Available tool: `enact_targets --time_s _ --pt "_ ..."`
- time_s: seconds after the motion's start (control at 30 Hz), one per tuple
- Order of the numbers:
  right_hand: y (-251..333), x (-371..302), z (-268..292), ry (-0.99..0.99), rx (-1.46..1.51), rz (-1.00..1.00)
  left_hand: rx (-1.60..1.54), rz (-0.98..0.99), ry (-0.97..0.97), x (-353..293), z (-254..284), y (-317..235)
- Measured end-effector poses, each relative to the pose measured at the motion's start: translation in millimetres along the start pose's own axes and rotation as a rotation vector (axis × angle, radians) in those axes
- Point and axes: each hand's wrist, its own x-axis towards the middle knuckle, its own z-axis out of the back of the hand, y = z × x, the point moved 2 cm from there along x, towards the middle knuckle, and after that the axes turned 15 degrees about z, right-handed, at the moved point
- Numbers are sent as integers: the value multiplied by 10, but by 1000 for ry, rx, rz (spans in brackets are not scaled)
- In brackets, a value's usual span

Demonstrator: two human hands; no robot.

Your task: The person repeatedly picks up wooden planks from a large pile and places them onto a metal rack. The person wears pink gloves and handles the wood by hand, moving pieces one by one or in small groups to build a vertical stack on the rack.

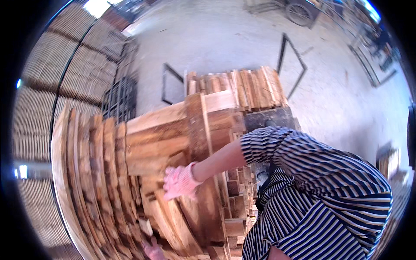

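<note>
My right hand (182, 182), in a pink knitted glove, reaches over a pile of rough wooden boards (158, 151). Its fingers are spread above or against short board ends; contact is hard to make out. Low in the view is my left hand (152, 250), also gloved in pink, blurred and partly cut off by the lower edge. Its visible fingers are apart, close to a small pale wood piece (145, 227). Curved-looking planks (173, 221) lie between the hands. A wide brown crosspiece (198, 125) runs over the boards beyond my right hand.
A long row of upright boards (93, 173) stands on the left. More boards (238, 89) are stacked at the far side. Tall strapped wood stacks (47, 82) line the left. Dark metal frames (292, 65) stand on the concrete floor (225, 39), with a wheeled cart (299, 14) farther off.
</note>
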Motion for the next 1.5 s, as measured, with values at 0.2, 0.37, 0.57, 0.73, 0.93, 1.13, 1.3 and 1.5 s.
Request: enact_targets --time_s 0.2,0.37,0.57,0.73,0.93,1.13,1.3,1.5 --pt "-26 -13 -142 -87 -14 -78 5 31 -221 77 -252 -1110" --pt "333 -471 -89 -750 -177 39 -318 -50 -266 -406 -43 -2885" --pt "-195 -2067 394 -1235 62 -68 -736 -68 -67 -821 -169 -5182" --pt "-1034 -3440 241 -1272 94 -301 -1064 129 291 -1026 -465 -6765" --pt "-2060 -5066 -1132 -954 506 -1042 -875 146 795 -1031 -2285 -7686" --pt "-2034 -6553 -2894 -668 980 -1812 -549 231 1324 -775 -5477 -8066" --pt "-1968 -7358 -4502 -837 1030 -2021 -386 485 1583 -816 -8010 -8413" --pt "-2431 -8026 -5850 -1276 1206 -2118 -1061 1427 1699 -1319 -10613 -8911"
